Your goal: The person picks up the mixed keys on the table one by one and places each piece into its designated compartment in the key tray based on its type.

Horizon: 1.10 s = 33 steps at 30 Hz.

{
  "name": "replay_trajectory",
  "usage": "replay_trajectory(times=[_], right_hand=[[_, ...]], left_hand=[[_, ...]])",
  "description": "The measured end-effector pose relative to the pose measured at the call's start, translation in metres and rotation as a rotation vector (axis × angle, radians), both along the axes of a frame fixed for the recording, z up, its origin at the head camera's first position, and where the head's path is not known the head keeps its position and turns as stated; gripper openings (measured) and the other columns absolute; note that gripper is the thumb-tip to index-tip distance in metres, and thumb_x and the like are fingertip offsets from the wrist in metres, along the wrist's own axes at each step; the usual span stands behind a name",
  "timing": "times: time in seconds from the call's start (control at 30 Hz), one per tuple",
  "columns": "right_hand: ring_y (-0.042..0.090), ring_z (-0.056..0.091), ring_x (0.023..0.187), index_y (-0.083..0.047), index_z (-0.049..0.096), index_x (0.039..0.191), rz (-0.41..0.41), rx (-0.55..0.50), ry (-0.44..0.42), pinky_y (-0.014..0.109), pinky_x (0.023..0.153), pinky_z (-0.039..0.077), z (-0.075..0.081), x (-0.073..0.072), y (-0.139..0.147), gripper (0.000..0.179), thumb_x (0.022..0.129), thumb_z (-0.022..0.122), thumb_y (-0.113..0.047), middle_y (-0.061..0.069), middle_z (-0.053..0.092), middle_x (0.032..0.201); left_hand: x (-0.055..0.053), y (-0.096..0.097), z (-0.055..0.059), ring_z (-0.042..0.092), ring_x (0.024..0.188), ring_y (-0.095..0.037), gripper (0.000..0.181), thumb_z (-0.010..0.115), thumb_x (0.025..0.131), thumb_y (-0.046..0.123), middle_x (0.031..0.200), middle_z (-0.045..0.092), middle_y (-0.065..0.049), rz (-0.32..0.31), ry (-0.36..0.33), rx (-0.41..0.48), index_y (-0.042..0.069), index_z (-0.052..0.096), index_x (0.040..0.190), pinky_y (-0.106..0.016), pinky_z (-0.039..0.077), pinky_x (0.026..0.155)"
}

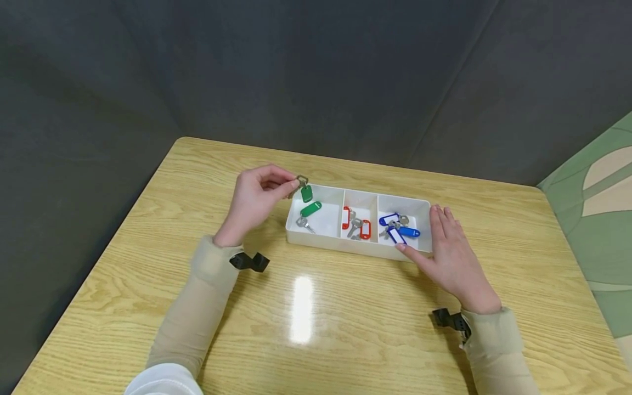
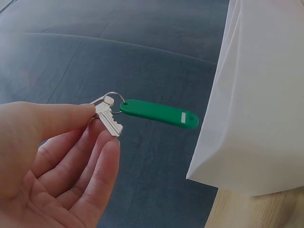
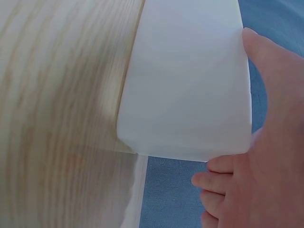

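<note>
My left hand (image 1: 253, 200) pinches a key (image 2: 109, 119) between thumb and fingers above the left end of a white tray (image 1: 326, 242). A green key tag (image 2: 156, 113) hangs from the key's ring. Below it, another green tag (image 1: 311, 209) and a key (image 1: 304, 223) lie in the left compartment. Keys with red tags (image 1: 365, 229) sit in the middle compartment, and keys with blue tags (image 1: 410, 232) in the right one. My right hand (image 1: 456, 266) rests against the tray's right end, its thumb on the front rim and its fingers extended along the side.
The tray stands on a wood-grain table (image 1: 247, 329) toward its far edge. A dark grey fabric partition (image 1: 306, 82) rises behind the table. At the right is a green patterned surface (image 1: 604, 230).
</note>
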State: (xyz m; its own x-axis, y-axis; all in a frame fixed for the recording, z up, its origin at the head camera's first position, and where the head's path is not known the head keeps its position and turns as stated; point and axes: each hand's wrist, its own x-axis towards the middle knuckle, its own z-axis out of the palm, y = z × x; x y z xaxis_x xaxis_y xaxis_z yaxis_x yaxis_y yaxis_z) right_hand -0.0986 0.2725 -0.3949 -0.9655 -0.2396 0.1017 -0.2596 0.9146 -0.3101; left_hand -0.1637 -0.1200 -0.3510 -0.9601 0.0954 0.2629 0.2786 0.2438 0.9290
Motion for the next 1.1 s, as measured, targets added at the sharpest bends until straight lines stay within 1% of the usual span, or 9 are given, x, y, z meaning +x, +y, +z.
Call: replay_trajectory(times=[0.13, 0.3, 0.4, 0.53, 0.73, 0.93, 1.1], right_hand=[[0.044, 0.006, 0.152, 0.01, 0.01, 0.158, 0.004, 0.0, 0.006, 0.052, 0.122, 0.004, 0.0, 0.0, 0.0, 0.108, 0.095, 0.062, -0.061, 0.033, 0.013, 0.162], [0.043, 0.005, 0.152, 0.009, 0.01, 0.158, 0.004, 0.001, 0.005, 0.05, 0.122, 0.003, 0.0, -0.001, 0.001, 0.108, 0.095, 0.062, -0.061, 0.033, 0.013, 0.162], [0.043, 0.005, 0.152, 0.01, 0.01, 0.158, 0.004, 0.003, 0.005, 0.05, 0.122, 0.003, 0.0, -0.001, 0.001, 0.109, 0.095, 0.062, -0.061, 0.034, 0.013, 0.162], [0.043, 0.006, 0.152, 0.009, 0.01, 0.158, 0.0, 0.004, 0.007, 0.05, 0.122, 0.003, -0.001, -0.001, 0.001, 0.109, 0.094, 0.062, -0.062, 0.034, 0.014, 0.162], [0.042, 0.005, 0.152, 0.008, 0.009, 0.159, 0.0, -0.002, -0.005, 0.049, 0.122, 0.002, -0.003, -0.001, -0.001, 0.109, 0.094, 0.061, -0.062, 0.032, 0.012, 0.163], [0.04, 0.004, 0.153, 0.007, 0.009, 0.159, -0.003, -0.001, -0.008, 0.05, 0.122, 0.003, -0.003, -0.002, -0.001, 0.109, 0.094, 0.061, -0.063, 0.031, 0.013, 0.163], [0.042, 0.005, 0.152, 0.009, 0.01, 0.158, -0.004, 0.0, -0.002, 0.05, 0.122, 0.003, -0.002, 0.0, -0.001, 0.109, 0.094, 0.062, -0.062, 0.032, 0.013, 0.163]], left_hand=[[0.0, 0.002, 0.001, 0.069, 0.077, -0.02, 0.009, 0.077, 0.093, 0.012, 0.093, 0.075, -0.004, -0.01, 0.0, -0.011, 0.006, 0.077, 0.1, -0.033, 0.058, 0.071], [0.002, 0.006, -0.001, 0.069, 0.077, -0.02, 0.01, 0.077, 0.093, 0.012, 0.092, 0.075, -0.004, -0.03, 0.008, -0.01, 0.005, 0.077, 0.1, -0.031, 0.058, 0.071], [0.002, 0.008, -0.003, 0.069, 0.077, -0.02, 0.009, 0.078, 0.093, 0.011, 0.091, 0.075, -0.003, -0.044, 0.013, -0.016, 0.005, 0.077, 0.099, -0.031, 0.058, 0.071], [0.002, 0.013, -0.007, 0.068, 0.078, -0.018, 0.008, 0.078, 0.093, 0.013, 0.093, 0.075, -0.001, -0.063, 0.021, -0.045, 0.007, 0.078, 0.099, -0.032, 0.057, 0.073], [0.004, 0.017, -0.014, 0.066, 0.077, -0.017, 0.007, 0.078, 0.093, 0.015, 0.092, 0.074, 0.002, -0.081, 0.001, -0.083, 0.01, 0.078, 0.099, -0.032, 0.056, 0.072], [0.005, 0.023, -0.016, 0.067, 0.075, -0.017, 0.007, 0.078, 0.093, 0.015, 0.09, 0.074, 0.004, -0.107, 0.003, -0.083, 0.011, 0.078, 0.098, -0.033, 0.057, 0.07], [0.008, 0.029, -0.019, 0.066, 0.075, -0.016, 0.005, 0.077, 0.093, 0.013, 0.091, 0.073, 0.005, -0.146, 0.002, -0.075, 0.012, 0.078, 0.098, -0.034, 0.057, 0.07]])
